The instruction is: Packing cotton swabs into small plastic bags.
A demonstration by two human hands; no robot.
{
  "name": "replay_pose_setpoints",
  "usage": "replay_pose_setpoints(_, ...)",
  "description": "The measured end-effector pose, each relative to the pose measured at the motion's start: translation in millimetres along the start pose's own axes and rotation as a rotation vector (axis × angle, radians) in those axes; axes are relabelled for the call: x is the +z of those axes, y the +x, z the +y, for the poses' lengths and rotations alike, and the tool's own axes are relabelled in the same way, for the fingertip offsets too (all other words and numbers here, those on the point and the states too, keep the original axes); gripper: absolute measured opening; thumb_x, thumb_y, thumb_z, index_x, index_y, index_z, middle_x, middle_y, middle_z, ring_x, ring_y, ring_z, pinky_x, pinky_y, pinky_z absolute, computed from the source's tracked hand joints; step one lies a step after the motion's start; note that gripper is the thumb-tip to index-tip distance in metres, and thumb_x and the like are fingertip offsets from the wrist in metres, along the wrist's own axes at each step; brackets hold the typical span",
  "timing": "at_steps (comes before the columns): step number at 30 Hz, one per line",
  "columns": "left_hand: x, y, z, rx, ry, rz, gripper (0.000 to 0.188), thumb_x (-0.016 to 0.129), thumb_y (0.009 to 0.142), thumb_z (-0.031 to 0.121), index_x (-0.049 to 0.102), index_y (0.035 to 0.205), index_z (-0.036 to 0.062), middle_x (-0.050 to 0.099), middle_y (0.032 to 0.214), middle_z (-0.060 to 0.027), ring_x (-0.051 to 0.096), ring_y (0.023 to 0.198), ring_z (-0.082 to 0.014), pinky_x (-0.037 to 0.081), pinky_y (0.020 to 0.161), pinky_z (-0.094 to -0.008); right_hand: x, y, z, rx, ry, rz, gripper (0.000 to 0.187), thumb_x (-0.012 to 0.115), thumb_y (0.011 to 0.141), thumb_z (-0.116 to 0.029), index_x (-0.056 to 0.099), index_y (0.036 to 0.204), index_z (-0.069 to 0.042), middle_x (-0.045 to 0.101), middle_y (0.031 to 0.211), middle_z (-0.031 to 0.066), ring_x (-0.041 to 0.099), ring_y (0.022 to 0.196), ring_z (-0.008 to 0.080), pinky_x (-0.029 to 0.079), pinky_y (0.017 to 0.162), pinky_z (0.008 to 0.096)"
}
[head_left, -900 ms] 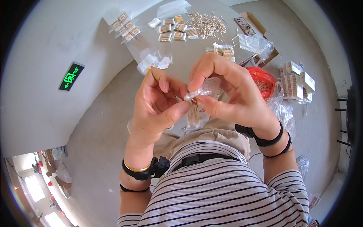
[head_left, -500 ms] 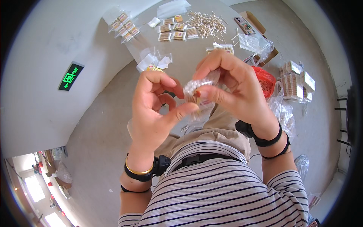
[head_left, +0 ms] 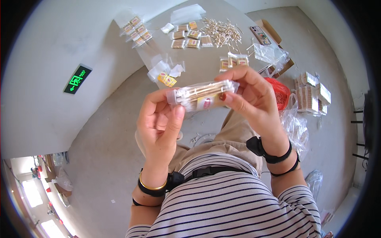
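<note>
Between my hands, above my lap, is a clear plastic bag of cotton swabs (head_left: 200, 94), held sideways with a yellow and white label facing up. My left hand (head_left: 160, 119) pinches its left end between thumb and fingers. At the right end my right hand (head_left: 254, 93) grips it, thumb on the near side. Beyond them on the grey table lie several filled swab packets (head_left: 193, 34), a heap of loose cotton swabs (head_left: 222, 31) and a few more packets (head_left: 233, 61) behind my right hand. Some yellow label cards (head_left: 166, 79) lie at the table's near left edge.
Flat clear bags (head_left: 187, 14) lie at the far edge, and more bagged packets (head_left: 137, 31) at the far left. A phone (head_left: 260, 35) rests at the right beside a cardboard box (head_left: 270, 29). A red bag (head_left: 281, 94) and stacked swab packs (head_left: 309, 95) stand to the right.
The swab bag has turned from end-on to lengthwise between my hands, its label now showing. My left hand has closed on its left end.
</note>
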State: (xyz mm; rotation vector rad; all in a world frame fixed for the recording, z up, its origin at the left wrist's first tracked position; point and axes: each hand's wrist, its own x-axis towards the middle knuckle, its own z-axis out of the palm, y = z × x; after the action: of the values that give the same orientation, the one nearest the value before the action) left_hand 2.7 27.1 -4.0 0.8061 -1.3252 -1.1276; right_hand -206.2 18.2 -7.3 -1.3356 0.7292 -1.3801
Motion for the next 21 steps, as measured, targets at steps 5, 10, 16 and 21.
replay_pose_setpoints(5, 2, -4, 4, 0.087, 0.217, 0.088, 0.030, 0.065, 0.097, 0.020, 0.060, 0.116, -0.0018, 0.067, 0.100, -0.0043, 0.053, 0.076, -0.0008, 0.041, 0.062, -0.0160, 13, -6, -1, -0.014, -0.060, 0.005, 0.022, 0.069, 0.090, -0.006, 0.062, 0.109, 0.003, 0.065, 0.105, 0.0066, 0.061, 0.100, 0.0135, 0.048, 0.091, 0.0279)
replay_pose_setpoints(10, -3, -4, 7, 0.001, 0.176, 0.130, 0.029, 0.067, 0.095, 0.022, 0.062, 0.112, -0.0013, 0.069, 0.093, -0.0031, 0.051, 0.068, 0.0010, 0.037, 0.052, -0.0147, 17, -11, -2, -0.143, -0.320, -0.011, 0.021, 0.072, 0.087, -0.008, 0.065, 0.103, 0.002, 0.066, 0.096, 0.0081, 0.063, 0.091, 0.0164, 0.049, 0.083, 0.0290)
replay_pose_setpoints(16, -4, -3, 9, 0.008, 0.145, 0.121, 0.032, 0.070, 0.093, 0.022, 0.062, 0.113, -0.0010, 0.070, 0.097, -0.0049, 0.054, 0.072, -0.0004, 0.039, 0.057, -0.0148, 23, -13, -1, -0.204, -0.393, 0.033, 0.020, 0.072, 0.086, -0.007, 0.065, 0.103, 0.002, 0.066, 0.094, 0.0086, 0.063, 0.088, 0.0176, 0.049, 0.080, 0.0298)
replay_pose_setpoints(21, -5, -4, 6, 0.008, 0.055, 0.107, 0.042, 0.074, 0.090, 0.022, 0.057, 0.122, -0.0020, 0.067, 0.111, -0.0103, 0.061, 0.088, -0.0074, 0.048, 0.073, -0.0193, 26, -15, 9, -0.074, -0.122, 0.040, 0.020, 0.070, 0.089, -0.005, 0.063, 0.106, 0.002, 0.065, 0.099, 0.0057, 0.062, 0.094, 0.0142, 0.049, 0.085, 0.0291)
